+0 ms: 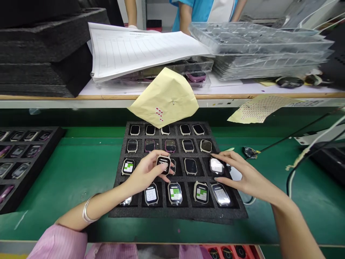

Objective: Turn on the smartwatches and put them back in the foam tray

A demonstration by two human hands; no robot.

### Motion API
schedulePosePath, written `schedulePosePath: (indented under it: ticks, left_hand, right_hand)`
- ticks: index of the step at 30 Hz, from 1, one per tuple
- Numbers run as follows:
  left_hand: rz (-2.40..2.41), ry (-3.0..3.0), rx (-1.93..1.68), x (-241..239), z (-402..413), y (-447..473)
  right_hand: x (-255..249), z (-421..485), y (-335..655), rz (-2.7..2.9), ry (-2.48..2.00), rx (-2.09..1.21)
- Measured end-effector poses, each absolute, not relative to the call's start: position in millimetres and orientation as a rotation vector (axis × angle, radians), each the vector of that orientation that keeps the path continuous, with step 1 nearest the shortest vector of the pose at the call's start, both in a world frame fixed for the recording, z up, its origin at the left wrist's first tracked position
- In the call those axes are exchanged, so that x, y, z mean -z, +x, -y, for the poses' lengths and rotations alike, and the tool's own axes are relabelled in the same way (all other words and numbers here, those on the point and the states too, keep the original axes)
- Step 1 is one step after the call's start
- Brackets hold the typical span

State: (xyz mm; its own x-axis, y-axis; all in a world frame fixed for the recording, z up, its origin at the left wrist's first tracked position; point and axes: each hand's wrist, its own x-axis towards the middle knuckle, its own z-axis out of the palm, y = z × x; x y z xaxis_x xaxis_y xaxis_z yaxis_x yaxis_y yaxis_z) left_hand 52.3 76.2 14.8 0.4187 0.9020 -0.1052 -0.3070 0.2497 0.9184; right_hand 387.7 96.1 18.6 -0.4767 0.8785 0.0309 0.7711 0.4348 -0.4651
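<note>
My left hand (147, 169) holds a smartwatch case (163, 164) without a strap above the black foam tray (178, 213). Its thumb lies on the dark screen, which shows white text. My right hand (239, 172) reaches in from the right, thumb and fingers apart around a watch (216, 166) with a bright white screen in the tray's right column. Whether the fingertips touch it, I cannot tell. Several more watches fill the tray's cells; in the front row a watch (175, 193) shows a green and white screen. Another watch behind my left fingers is partly hidden.
Another foam tray (29, 169) of watches lies at left on the green bench (81, 162). A shelf beyond holds papers (140, 50), clear plastic trays (264, 46) and black foam (40, 57). Yellow sheets (169, 97) hang from its edge. Cables run at right. Another person (205, 14) stands behind.
</note>
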Motion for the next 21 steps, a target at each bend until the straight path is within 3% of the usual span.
schedulePosePath:
  ticks: [4, 7, 16, 21]
  left_hand:
    - [-0.703, 0.992, -0.943, -14, -74, 48]
    - [-0.713, 1.13, -0.902, -14, -72, 41]
    - [-1.326, 2.194, -0.601, -1, -66, 31]
    - [-1.538, 2.621, -0.365, -15, -70, 55]
  right_hand:
    - [-30, -92, 374, 2.426, -1.353, -0.37]
    - [-33, -92, 351, 2.497, -1.224, -0.412]
    - [-14, -91, 297, 2.6, -1.283, -0.269]
    - [-19, -84, 291, 2.475, -1.447, -0.437]
